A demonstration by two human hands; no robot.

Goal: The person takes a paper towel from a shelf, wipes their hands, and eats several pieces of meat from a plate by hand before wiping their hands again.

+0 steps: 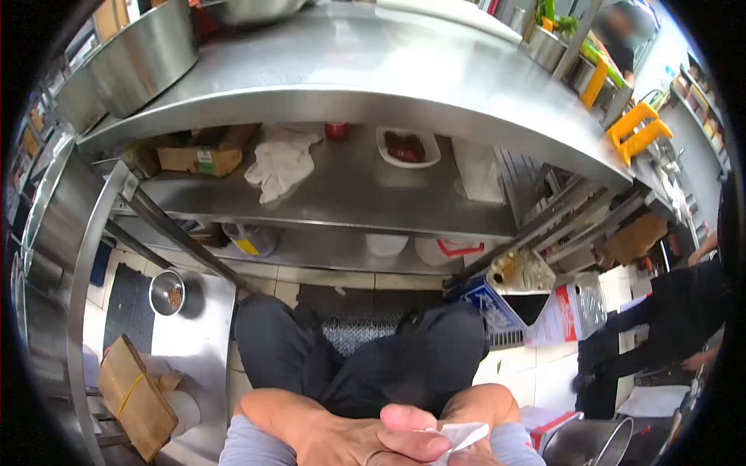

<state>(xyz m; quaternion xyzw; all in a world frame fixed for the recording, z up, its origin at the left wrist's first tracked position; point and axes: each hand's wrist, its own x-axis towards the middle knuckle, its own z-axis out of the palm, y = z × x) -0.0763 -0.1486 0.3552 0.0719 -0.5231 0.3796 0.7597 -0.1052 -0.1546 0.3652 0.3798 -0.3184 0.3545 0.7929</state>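
At the bottom of the head view, my left hand (342, 439) and my right hand (475, 449) meet in front of my lap. Between them a crumpled white paper tissue (465, 435) sticks out, pinched by my left fingers and lying against my right hand. My left fingers are curled together and point to the right. The lower parts of both hands are cut off by the frame's edge, and most of my right fingers are hidden.
A steel worktable (326, 54) stands ahead; its shelf holds a white cloth (281, 165), a cardboard box (203, 159) and a white tray of dark red food (408, 147). A steel bowl (166, 293) is at left, a blue tin (493, 303) at right. A person in dark clothes (660, 318) stands at far right.
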